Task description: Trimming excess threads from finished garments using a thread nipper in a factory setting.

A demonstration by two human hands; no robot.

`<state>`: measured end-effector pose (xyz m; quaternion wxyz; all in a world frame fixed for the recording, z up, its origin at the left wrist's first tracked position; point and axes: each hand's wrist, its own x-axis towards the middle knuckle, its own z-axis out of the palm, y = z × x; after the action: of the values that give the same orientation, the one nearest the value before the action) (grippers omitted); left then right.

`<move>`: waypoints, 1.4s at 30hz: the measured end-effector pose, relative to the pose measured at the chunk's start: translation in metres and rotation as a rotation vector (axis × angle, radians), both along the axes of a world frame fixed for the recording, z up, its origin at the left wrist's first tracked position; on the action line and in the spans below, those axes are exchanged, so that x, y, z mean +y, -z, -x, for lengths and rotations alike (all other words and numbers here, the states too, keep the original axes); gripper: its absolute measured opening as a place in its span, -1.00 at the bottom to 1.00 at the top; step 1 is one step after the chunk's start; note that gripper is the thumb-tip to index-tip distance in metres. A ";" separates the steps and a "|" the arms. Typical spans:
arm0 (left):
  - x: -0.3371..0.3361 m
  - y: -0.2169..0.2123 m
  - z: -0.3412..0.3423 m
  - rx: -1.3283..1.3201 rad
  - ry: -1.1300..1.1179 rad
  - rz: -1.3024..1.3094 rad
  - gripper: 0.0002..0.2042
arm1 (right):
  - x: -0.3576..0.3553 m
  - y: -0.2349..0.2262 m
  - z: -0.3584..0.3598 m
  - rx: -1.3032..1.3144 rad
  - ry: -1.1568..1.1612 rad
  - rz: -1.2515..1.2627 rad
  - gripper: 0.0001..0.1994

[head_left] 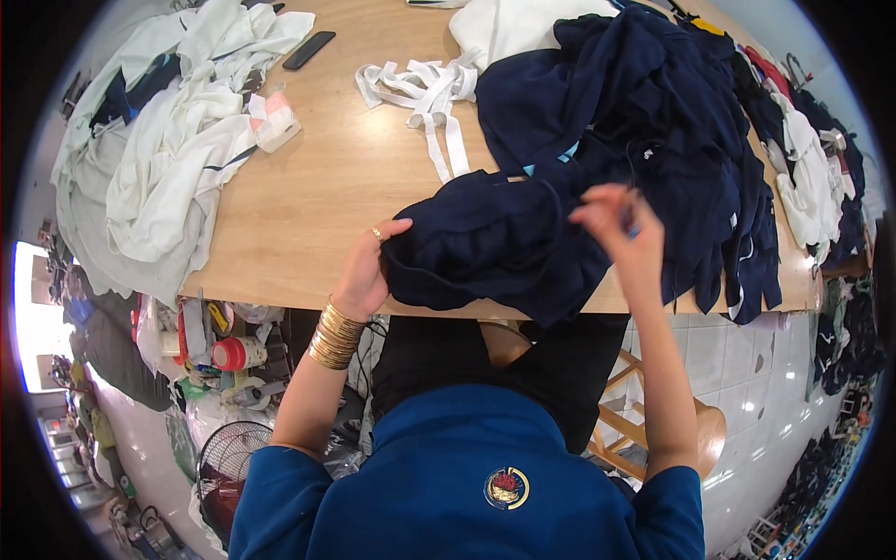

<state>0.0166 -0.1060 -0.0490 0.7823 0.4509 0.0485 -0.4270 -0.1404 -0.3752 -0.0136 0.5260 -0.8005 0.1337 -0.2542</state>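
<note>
A navy blue garment lies bunched at the near edge of the wooden table. My left hand, with a ring and gold bangles at the wrist, grips its left edge. My right hand is raised over the garment with fingers pinched together; a dark thread seems to rise from them, and a small blue thing shows by the fingers. Behind it a large heap of navy garments covers the right side of the table.
White fabric strips lie at the table's middle back. A pile of white garments hangs over the left end, with a black phone-like object and a tape roll. A wooden stool, a fan and floor clutter sit below.
</note>
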 end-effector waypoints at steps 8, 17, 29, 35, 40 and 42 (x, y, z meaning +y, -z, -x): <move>-0.005 -0.006 -0.026 -0.062 -0.015 0.557 -0.69 | 0.016 0.015 0.021 0.128 -0.126 0.737 -0.69; 0.003 0.029 0.009 0.063 -0.075 0.426 -0.55 | 0.013 0.018 0.049 -0.006 0.125 0.719 -0.60; -0.037 0.009 0.076 -0.292 0.481 -0.094 -0.66 | 0.048 0.059 0.077 0.106 0.208 0.543 -0.59; -0.085 0.018 0.067 -0.110 0.295 -0.084 -0.71 | 0.056 0.050 0.081 -0.010 0.180 0.569 -0.61; -0.084 0.019 0.070 0.137 0.223 0.137 -0.76 | 0.054 0.050 0.081 -0.067 0.253 0.549 -0.66; -0.084 0.014 0.072 0.159 0.241 0.143 -0.73 | 0.056 0.048 0.082 -0.053 0.269 0.484 -0.70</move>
<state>-0.0552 -0.1899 -0.0628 0.7492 0.3615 0.0251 -0.5545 -0.2222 -0.3194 -0.0612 0.2842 -0.8709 0.1604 -0.3674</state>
